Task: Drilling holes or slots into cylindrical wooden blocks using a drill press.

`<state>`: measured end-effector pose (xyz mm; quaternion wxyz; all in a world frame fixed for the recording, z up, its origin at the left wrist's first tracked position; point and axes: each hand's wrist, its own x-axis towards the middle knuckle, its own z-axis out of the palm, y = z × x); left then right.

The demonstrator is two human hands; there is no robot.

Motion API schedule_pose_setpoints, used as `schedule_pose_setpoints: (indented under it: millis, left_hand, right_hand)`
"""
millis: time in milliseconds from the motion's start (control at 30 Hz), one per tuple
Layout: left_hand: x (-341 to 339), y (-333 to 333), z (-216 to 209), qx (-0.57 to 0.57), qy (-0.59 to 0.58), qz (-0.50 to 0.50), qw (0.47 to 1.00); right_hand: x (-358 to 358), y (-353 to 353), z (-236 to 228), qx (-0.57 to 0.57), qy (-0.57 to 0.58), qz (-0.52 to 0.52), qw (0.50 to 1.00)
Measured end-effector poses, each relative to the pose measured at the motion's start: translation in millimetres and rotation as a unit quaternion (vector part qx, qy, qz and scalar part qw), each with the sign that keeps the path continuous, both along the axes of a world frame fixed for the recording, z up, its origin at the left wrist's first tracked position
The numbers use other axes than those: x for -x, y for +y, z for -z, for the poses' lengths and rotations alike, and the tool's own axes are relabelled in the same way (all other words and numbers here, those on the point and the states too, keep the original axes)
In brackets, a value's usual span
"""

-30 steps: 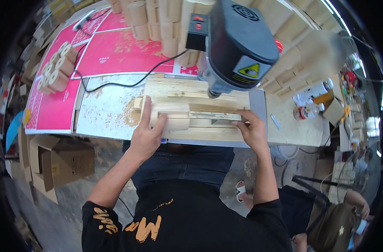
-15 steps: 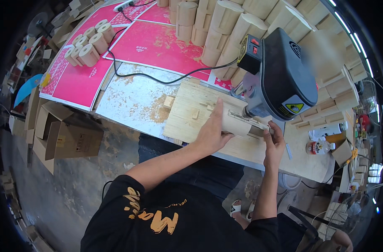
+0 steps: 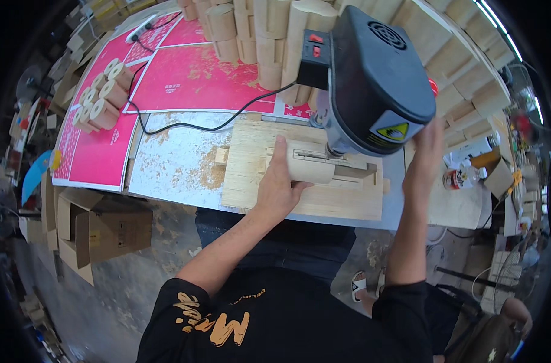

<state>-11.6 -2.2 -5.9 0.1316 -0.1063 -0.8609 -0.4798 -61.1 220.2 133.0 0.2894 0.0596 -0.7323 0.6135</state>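
Workbench [image 3: 454,207], wooden cylinder [image 3: 310,172] by drill press [image 3: 378,81]

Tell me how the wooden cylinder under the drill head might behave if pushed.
The wooden cylinder is probably stiff, showing no bend in the left hand. Its rounded side suggests it could roll if released. The slot along its top may leave edges somewhat prone to chipping.

Cylinder [image 3: 307,168]: pale bare wood, smooth and matt. Board [image 3: 342,209]: pale flat wood, visibly grained. Drill housing [image 3: 378,72]: dark, smooth, plastic-looking, with a soft sheen; chuck [image 3: 333,149]: metal. Pink sheets [image 3: 166,85]: smooth, paper-like. Sawdust [image 3: 212,175]: rough, loose. Carton [image 3: 127,227]: matt brown cardboard. Shirt [image 3: 281,320]: matt black cloth. Bottle [image 3: 463,178]: clear plastic.
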Motion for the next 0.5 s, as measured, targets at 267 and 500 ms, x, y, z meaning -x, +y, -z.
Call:
schedule_pose_setpoints:
  millis: [267,500]
  left_hand:
    - [-0.7,0.5,-3.9,-0.003,-0.007,-0.011,1.0]
    - [1.1,4.8,-2.0,-0.012,-0.018,0.006,1.0]
  right_hand:
    - [-34.1,-7.9,-3.0,-0.029,0.098,-0.111,0.988]
    - [-43.2,9.2,91.8,-0.362,0.261,0.031,0.894]
